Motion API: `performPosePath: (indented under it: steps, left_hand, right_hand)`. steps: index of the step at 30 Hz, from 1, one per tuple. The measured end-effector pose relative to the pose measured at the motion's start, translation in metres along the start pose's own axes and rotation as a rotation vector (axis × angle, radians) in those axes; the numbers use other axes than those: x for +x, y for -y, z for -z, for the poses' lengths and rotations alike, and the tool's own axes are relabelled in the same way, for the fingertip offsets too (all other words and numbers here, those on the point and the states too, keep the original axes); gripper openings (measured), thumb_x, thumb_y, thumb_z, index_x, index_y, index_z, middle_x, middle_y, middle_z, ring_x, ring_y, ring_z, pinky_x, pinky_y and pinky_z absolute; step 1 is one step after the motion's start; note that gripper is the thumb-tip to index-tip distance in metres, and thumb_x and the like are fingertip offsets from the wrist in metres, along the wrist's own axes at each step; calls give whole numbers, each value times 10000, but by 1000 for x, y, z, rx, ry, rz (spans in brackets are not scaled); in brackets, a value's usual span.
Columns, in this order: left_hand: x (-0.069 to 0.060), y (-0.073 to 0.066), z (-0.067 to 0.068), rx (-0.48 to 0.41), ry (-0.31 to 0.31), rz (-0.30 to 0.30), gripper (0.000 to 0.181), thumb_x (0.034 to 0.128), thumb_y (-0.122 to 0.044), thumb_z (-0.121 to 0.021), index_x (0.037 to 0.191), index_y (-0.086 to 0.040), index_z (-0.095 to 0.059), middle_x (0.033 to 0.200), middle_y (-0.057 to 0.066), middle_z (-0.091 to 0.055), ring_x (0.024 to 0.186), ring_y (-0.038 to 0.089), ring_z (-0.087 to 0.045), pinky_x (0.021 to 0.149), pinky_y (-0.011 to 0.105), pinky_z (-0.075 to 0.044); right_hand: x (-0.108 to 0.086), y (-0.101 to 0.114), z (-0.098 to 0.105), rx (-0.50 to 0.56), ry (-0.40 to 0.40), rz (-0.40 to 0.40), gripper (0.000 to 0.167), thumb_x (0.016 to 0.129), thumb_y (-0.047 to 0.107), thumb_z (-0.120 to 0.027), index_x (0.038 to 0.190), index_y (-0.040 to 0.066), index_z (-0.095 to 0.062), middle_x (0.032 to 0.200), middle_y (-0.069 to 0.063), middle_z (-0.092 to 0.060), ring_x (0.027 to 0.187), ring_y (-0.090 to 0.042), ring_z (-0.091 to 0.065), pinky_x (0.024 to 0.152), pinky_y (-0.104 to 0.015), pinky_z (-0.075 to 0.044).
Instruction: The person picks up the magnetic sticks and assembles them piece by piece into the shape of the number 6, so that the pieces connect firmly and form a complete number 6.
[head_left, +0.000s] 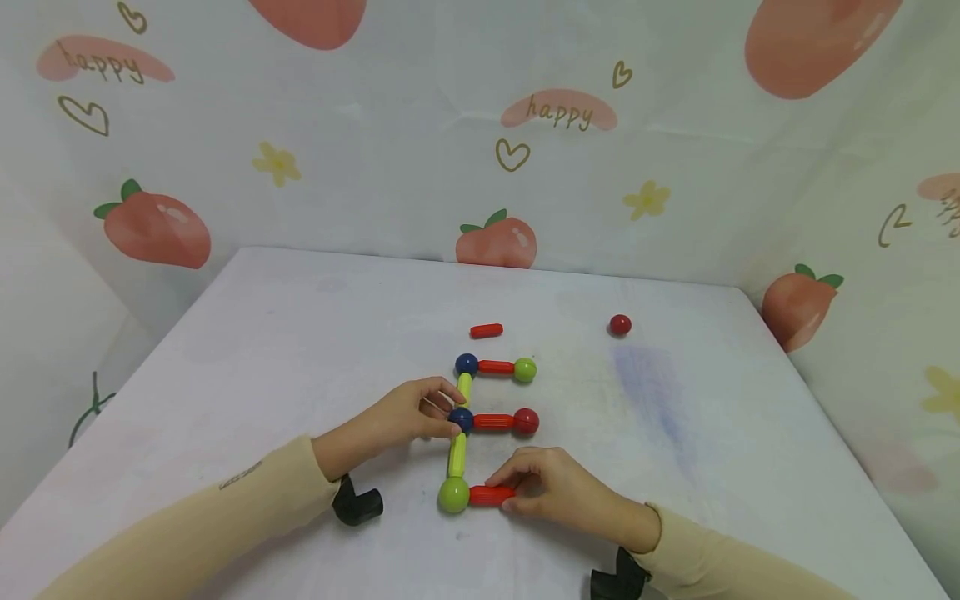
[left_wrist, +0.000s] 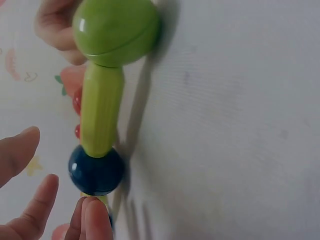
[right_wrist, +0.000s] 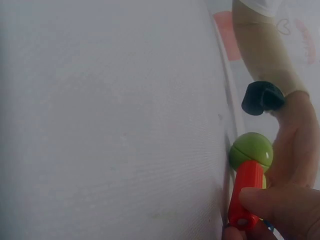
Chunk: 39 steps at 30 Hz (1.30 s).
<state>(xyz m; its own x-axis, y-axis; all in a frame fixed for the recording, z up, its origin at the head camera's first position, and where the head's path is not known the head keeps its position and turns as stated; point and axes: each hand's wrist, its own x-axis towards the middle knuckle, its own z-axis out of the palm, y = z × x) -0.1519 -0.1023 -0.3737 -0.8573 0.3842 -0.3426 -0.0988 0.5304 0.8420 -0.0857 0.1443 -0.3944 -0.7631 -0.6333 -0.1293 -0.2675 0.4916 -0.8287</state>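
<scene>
A magnetic-toy figure shaped like an E lies on the white table. Its spine joins a blue ball (head_left: 467, 364), a second blue ball (head_left: 461, 419) and a green ball (head_left: 453, 495) through two yellow rods (head_left: 457, 456). Beside the middle blue ball is my left hand (head_left: 420, 408); in the left wrist view its thumb and index finger stand apart from the ball, while other fingertips (left_wrist: 97, 220) lie close by its far side. My right hand (head_left: 558, 487) pinches a red rod (right_wrist: 246, 182) between thumb and fingers, its end meeting the green ball.
Red rods lead from the blue balls to a smaller green ball (head_left: 525, 370) and a red ball (head_left: 527, 422). Farther back lie a loose red rod (head_left: 487, 331) and a loose red ball (head_left: 619, 325). A printed cloth (head_left: 420, 133) hangs behind the table.
</scene>
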Motion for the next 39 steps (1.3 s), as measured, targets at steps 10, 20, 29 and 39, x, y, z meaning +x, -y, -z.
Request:
performPosePath:
  steps: [10, 20, 29, 39]
  left_hand:
    - [-17, -8, 1, 53, 4, -53, 301, 817, -166, -775, 1089, -156, -645, 1075, 38, -626, 942, 174, -575, 715, 300, -526]
    - [-35, 0, -15, 170, 125, -159, 265, 787, -198, -804, 1008, -153, -665, 888, -8, -586, 821, 150, -544, 680, 249, -468]
    - [-40, 5, -25, 206, 178, -140, 201, 781, -245, -808, 943, -211, -695, 818, 9, -564, 682, 142, -513, 559, 230, -399]
    - [-41, 1, -38, 317, 170, -147, 139, 783, -259, -799, 874, -258, -694, 723, -28, -529, 686, 124, -496, 559, 232, -380]
  right_hand:
    - [1, 0, -1, -9, 5, -38, 241, 825, 92, -757, 1051, 172, -732, 977, 103, -697, 864, 4, -592, 794, -175, -507]
    - [0, -2, 0, -7, 1, -6, 245, 828, 80, -750, 1056, 167, -728, 980, 92, -697, 862, -2, -587, 798, -182, -512]
    - [0, -2, 0, -13, 5, -26, 243, 832, 89, -749, 1057, 178, -729, 973, 106, -693, 858, -5, -585, 794, -178, -511]
    - [0, -1, 1, 22, 4, -19, 245, 824, 90, -759, 1059, 153, -727, 976, 59, -702, 835, -22, -592, 777, -183, -520]
